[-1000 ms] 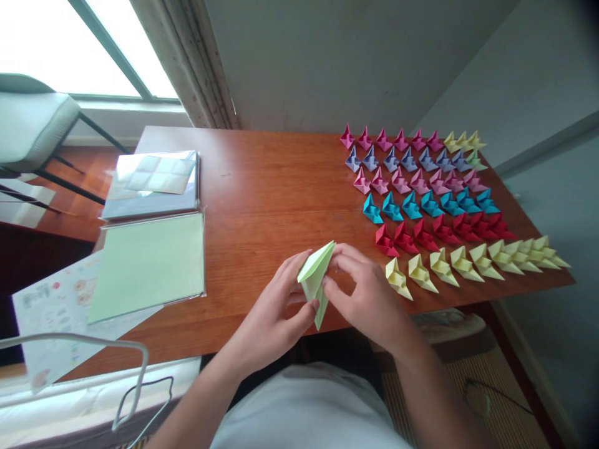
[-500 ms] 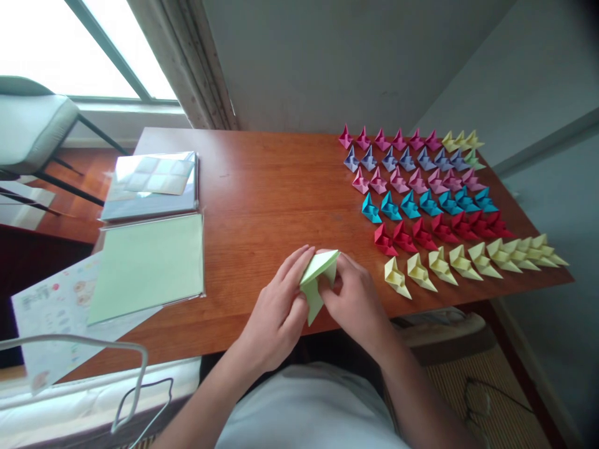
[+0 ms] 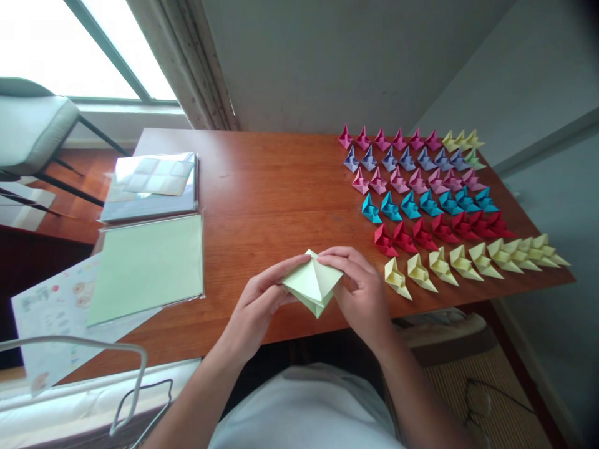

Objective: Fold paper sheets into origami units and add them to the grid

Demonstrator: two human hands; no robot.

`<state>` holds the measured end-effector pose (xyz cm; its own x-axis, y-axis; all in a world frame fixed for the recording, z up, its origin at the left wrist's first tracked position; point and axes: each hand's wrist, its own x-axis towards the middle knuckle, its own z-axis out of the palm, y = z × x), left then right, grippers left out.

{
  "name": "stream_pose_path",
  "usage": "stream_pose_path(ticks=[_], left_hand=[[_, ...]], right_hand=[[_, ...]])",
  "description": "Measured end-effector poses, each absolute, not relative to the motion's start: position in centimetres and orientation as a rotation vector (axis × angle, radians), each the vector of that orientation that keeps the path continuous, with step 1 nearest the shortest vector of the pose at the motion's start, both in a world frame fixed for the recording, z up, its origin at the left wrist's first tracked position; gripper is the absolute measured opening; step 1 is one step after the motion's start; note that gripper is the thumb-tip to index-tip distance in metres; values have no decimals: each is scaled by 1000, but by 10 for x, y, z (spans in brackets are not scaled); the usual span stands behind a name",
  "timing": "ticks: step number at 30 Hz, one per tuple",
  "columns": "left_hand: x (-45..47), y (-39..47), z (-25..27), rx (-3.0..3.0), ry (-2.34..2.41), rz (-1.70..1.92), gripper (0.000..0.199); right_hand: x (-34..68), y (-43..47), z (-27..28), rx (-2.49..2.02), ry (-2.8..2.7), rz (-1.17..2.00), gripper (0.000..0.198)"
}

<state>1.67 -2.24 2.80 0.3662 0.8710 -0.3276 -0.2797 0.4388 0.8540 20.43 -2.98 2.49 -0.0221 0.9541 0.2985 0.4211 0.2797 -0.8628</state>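
A pale green piece of folded origami paper (image 3: 314,282) is held up over the table's front edge, spread into a diamond shape with a lower point and layered flaps. Its left corner is pinched by my left hand (image 3: 262,299), fingers along the upper edge and thumb near the corner. On the opposite side, my right hand (image 3: 365,293) grips the right corner, its fingers reaching over the top. Just right of that hand starts a row of pale yellow folded paper boats (image 3: 397,279).
Rows of red (image 3: 384,239), blue (image 3: 371,209), pink, purple and magenta paper boats cover the wooden table's (image 3: 262,187) right side. At the left lie a pack of green paper (image 3: 150,265), another pack (image 3: 150,202) and a printed sheet (image 3: 51,312). A white cable (image 3: 93,342) crosses the lower left.
The green paper has gone from a narrow tilted fold to a wide diamond facing up. My left hand has moved left and my right hand slightly right, each to one corner.
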Motion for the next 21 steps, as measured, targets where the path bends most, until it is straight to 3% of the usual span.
stream_pose_path(ticks=[7,9,12,16,21], left_hand=[[24,-24,36,772,958,853,36],[28,-24,37,822,1006,857,44],[31,-23,33,891,1029,859,51],[27,-22,25,993,1104,922,44],[27,-27,20,1230,1181,935,35]], right_hand=[[202,-40,14,-1195,-1822,374,41],[201,-42,12,-1170,-1861,364,44],[203,-44,14,-1149,-1865,416,48],[209,-46,24,-1129,-1830,627,49],[206,-37,32,-1302,-1526,869,24]])
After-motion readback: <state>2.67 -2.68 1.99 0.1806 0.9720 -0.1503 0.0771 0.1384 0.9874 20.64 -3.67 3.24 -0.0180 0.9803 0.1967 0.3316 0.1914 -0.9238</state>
